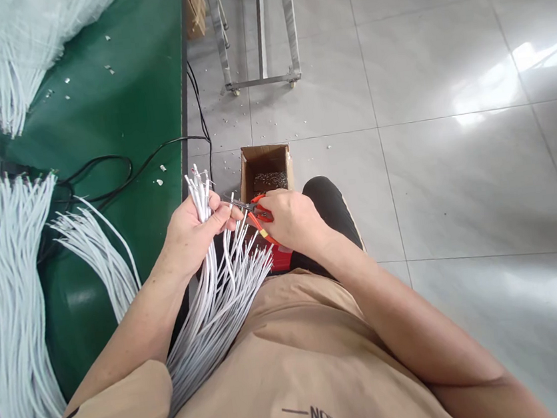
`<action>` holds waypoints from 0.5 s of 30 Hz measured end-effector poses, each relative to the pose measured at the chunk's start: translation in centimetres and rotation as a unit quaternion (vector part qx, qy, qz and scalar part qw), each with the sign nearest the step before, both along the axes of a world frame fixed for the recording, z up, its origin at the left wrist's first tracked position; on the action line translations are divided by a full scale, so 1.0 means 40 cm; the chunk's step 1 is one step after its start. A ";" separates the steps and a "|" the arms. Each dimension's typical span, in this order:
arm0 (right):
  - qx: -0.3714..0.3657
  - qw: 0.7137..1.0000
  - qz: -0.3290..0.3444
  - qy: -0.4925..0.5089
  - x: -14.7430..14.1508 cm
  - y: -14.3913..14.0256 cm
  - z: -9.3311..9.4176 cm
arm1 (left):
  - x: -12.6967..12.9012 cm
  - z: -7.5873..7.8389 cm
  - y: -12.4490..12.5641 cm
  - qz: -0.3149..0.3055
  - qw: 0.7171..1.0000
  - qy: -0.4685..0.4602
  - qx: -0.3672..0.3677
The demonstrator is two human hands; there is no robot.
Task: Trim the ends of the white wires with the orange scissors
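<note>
Left hand: left hand (pixel 191 232) closed around a bundle of thin white insulated cables (pixel 212 290), gripping near the upper ends; the stripped tips stick up past the fingers toward 12 o'clock.
Cable bundle: runs from the fist down toward 7 o'clock, fanning out across the lap and under the left forearm.
Right hand: right hand (pixel 292 219) closed on the orange-handled metal cutting pliers (pixel 254 210); the handles sit in the palm, the metal nose points toward 9 o'clock.
Pliers tip: at or just beside the left thumb and the upper cables; cannot tell whether the nose is clamped on a wire.
Box: small open brown cardboard box (pixel 265 170) on the floor at 12 o'clock from the hands, holding small dark bits; just beyond the knee.
Red item: a red object (pixel 279 257) partly visible below the right hand; kind not discernible.
Table: green-topped work table (pixel 135 98) at 10 o'clock, with further heaps of white cable lengths (pixel 9 280) draped over its edge and white scraps scattered on it.
Black cord: black power cord (pixel 118 170) loops over the table edge.
Floor: grey glossy tiles (pixel 453 149); metal wheeled frame (pixel 263 70) at 12 o'clock, well apart.
</note>
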State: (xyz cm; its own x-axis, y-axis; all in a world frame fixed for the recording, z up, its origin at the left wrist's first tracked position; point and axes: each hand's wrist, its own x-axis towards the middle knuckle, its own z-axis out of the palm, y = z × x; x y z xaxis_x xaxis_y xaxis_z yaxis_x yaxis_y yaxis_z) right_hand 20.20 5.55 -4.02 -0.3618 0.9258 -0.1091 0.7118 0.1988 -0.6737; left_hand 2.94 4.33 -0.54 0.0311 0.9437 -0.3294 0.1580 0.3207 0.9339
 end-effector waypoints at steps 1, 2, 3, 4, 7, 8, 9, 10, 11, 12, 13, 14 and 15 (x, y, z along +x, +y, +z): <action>-0.038 0.998 -0.011 0.058 0.005 0.005 -0.001 | 0.001 0.002 0.000 -0.007 1.000 -0.017 -0.011; -0.077 0.988 -0.023 0.130 0.009 0.011 0.001 | 0.003 0.004 -0.001 -0.016 0.999 -0.034 -0.024; -0.114 0.971 -0.033 0.207 0.013 0.017 0.004 | 0.004 0.006 -0.001 -0.025 0.998 -0.052 -0.034; -0.146 0.947 -0.037 0.284 0.016 0.023 0.010 | 0.006 0.008 -0.002 -0.033 0.996 -0.069 -0.044; -0.214 0.872 -0.003 0.440 0.016 0.033 0.032 | 0.010 0.009 -0.003 -0.047 0.991 -0.109 -0.064; -0.233 0.854 0.014 0.464 0.014 0.033 0.038 | 0.010 0.008 -0.003 -0.051 0.989 -0.118 -0.069; -0.248 0.842 0.026 0.479 0.012 0.033 0.042 | 0.010 0.007 -0.003 -0.054 0.988 -0.127 -0.074; -0.255 0.835 0.028 0.486 0.010 0.032 0.043 | 0.009 0.005 -0.003 -0.057 0.986 -0.135 -0.078; -0.254 0.834 0.021 0.489 0.008 0.032 0.041 | 0.008 0.004 -0.003 -0.059 0.984 -0.143 -0.082; -0.247 0.838 0.009 0.487 0.006 0.031 0.038 | 0.007 0.003 -0.004 -0.061 0.983 -0.151 -0.085; -0.238 0.842 -0.002 0.484 0.004 0.031 0.032 | 0.006 0.003 -0.005 -0.060 0.982 -0.155 -0.086; -0.232 0.844 -0.007 0.483 0.002 0.030 0.026 | 0.006 0.004 -0.006 -0.058 0.983 -0.154 -0.086; -0.230 0.845 -0.009 0.483 0.000 0.029 0.021 | 0.007 0.006 -0.007 -0.051 0.984 -0.146 -0.085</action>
State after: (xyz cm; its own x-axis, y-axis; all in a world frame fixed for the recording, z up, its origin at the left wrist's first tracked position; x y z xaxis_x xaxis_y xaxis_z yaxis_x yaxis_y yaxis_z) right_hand 20.22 6.73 -3.20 -0.4748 0.8719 -0.1199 -0.2151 -0.2471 -0.9448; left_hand 3.22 4.06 -0.30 0.2396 0.8625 -0.4458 -0.0700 0.4733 0.8781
